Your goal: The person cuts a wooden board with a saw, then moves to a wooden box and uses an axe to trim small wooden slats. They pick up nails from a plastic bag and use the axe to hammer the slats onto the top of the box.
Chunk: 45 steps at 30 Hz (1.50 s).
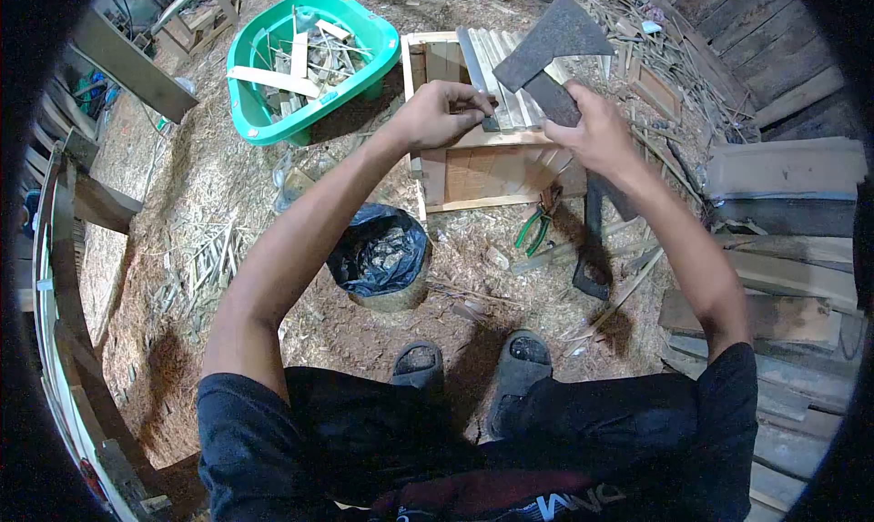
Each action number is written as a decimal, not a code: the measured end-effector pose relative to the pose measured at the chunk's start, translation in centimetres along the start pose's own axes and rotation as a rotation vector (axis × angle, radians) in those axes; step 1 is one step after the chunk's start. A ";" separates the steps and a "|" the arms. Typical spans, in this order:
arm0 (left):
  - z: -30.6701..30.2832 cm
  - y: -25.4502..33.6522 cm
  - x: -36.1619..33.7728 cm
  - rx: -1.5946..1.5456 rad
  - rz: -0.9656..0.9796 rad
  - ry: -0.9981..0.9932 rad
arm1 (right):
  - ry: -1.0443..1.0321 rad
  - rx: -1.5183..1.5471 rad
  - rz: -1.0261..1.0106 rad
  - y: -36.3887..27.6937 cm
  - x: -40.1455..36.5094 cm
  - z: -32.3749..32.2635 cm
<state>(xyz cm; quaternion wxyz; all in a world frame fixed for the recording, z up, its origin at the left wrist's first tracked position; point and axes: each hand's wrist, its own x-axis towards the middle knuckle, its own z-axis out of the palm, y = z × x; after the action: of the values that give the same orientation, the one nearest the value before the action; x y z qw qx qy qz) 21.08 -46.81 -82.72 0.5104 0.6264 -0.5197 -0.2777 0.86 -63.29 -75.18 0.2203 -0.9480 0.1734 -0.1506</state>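
Observation:
My right hand (596, 132) is wrapped round the short handle of a hatchet (560, 49), its dark wide blade raised above a wooden frame box (478, 172). Thin wooden slats (510, 90) lie side by side across the top of the box. At the slats' near left end, my left hand (446, 114) has its thumb and fingers pinched together, and what they hold is too small to name. A dark metal strip (475, 62) runs along the left side of the slats.
A green tub (387, 53) with wood scraps stands at the upper left. Below it sits a bin lined with a black bag (378, 249). Green-handled pliers (534, 231) and a saw (594, 249) lie near the box. Planks (774, 276) are stacked at the right.

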 end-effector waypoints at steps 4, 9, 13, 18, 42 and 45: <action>-0.4 1.0 0.1 -0.050 -0.066 0.002 | 0.020 0.109 -0.005 2.0 0.7 1.9; -0.2 0.7 0.2 -0.213 -0.143 0.206 | -0.008 0.239 0.028 3.0 1.1 3.1; -0.5 -0.2 2.0 -0.159 -0.280 0.389 | -0.129 0.387 0.096 3.1 1.0 3.0; -0.4 0.1 3.8 -0.153 -0.480 0.218 | -0.122 0.376 0.032 3.9 1.0 3.6; -1.5 -2.5 5.5 0.045 -0.558 0.053 | -0.219 0.255 -0.016 1.9 1.2 0.2; -1.2 -0.3 4.9 0.078 -0.573 0.062 | -0.169 -0.094 -0.237 0.3 0.8 -1.1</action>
<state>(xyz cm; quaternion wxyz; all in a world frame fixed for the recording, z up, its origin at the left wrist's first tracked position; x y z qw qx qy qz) 23.70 -51.00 -81.70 0.4022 0.7750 -0.3160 -0.3710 1.07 -64.23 -74.21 0.1701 -0.9804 0.0479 -0.0871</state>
